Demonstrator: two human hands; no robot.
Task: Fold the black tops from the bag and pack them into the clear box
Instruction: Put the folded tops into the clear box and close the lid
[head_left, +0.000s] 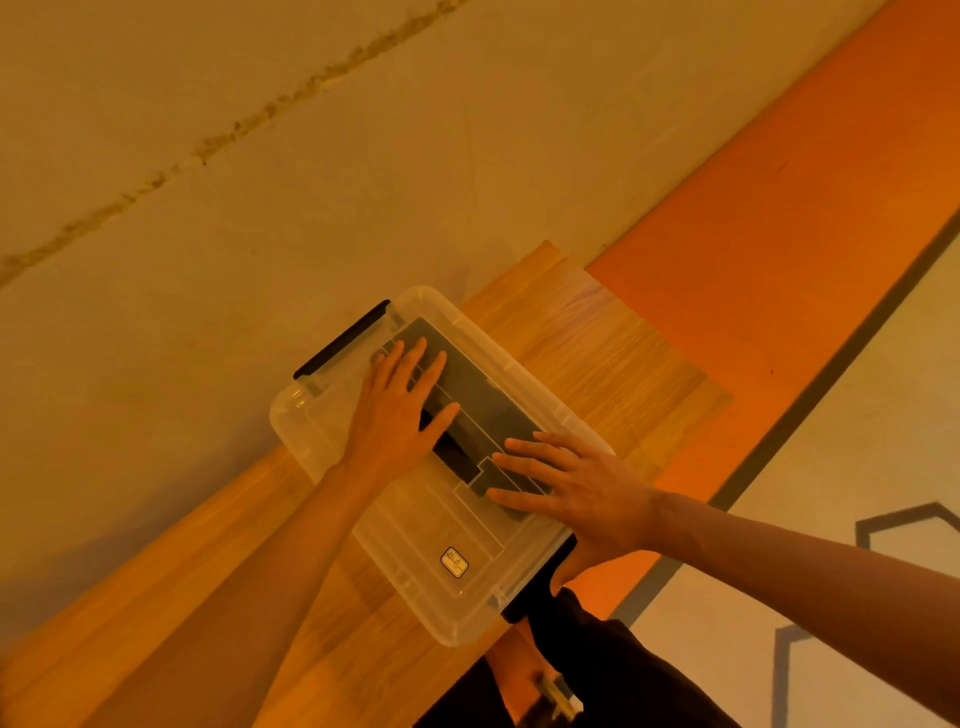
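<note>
Open and flat-fingered, the left hand (400, 410) and right hand (576, 488) press the clear box (415, 525) lid along its long axis, the right nearer the near latch (535, 592).

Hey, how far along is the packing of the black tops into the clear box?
Nearly done, it seems: black tops lie inside the clear box, lid on. The left hand and right hand press flat on the lid. Probably left: snapping the black end latches.

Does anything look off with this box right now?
Nothing stands out. The lid sits level on the clear box, the left hand and right hand rest flat on it, and the black tops lie inside.
</note>
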